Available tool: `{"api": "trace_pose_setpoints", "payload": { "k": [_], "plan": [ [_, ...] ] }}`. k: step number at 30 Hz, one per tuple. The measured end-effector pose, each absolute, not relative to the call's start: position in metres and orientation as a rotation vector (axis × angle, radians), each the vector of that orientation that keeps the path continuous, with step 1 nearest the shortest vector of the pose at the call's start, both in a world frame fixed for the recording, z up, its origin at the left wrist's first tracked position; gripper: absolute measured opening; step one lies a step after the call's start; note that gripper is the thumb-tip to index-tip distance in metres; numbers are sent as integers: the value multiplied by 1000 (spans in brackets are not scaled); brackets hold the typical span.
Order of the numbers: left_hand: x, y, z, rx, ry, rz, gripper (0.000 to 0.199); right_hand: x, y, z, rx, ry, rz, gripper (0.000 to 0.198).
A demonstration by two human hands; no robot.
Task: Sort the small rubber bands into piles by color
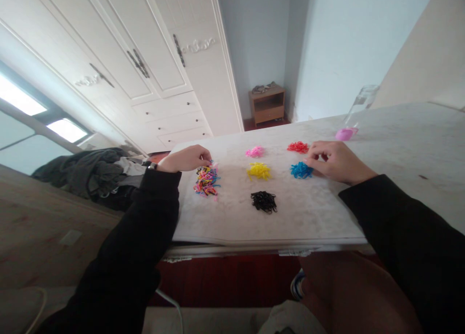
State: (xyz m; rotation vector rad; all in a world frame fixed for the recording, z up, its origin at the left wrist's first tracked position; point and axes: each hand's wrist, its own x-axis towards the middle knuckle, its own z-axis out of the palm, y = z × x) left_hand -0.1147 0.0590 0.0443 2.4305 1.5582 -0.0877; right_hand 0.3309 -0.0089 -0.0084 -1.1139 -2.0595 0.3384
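A pile of mixed-colour small rubber bands [207, 182] lies on the left of the white table. My left hand [185, 158] reaches over its far edge, fingertips pinched together at the bands. My right hand [332, 162] is beside the blue rubber bands [301, 170], thumb and finger drawn together at the pile's edge; whatever they hold is too small to make out. Just beyond it are the red rubber bands [298, 147]. Between my hands, pink rubber bands [255, 151], yellow rubber bands [259, 171] and black rubber bands [264, 201] form separate heaps.
A clear glass bottle [358, 108] with a pink bottom part stands at the table's far right. The table's front edge [254, 246] runs close to me. Dark clothes [94, 174] are heaped at the left. A white wardrobe [145, 57] and small wooden cabinet [268, 106] stand beyond.
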Motion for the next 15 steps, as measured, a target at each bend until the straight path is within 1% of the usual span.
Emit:
{"api": "trace_pose_setpoints", "payload": {
  "k": [7,15],
  "plan": [
    [-108,53,50,2449,1562,18,32,331,-9,-8,-1116,-2063,335,26],
    [-115,61,46,2449,1560,-61,34,330,-10,-7,-1142,-2068,346,26]
  ]
}}
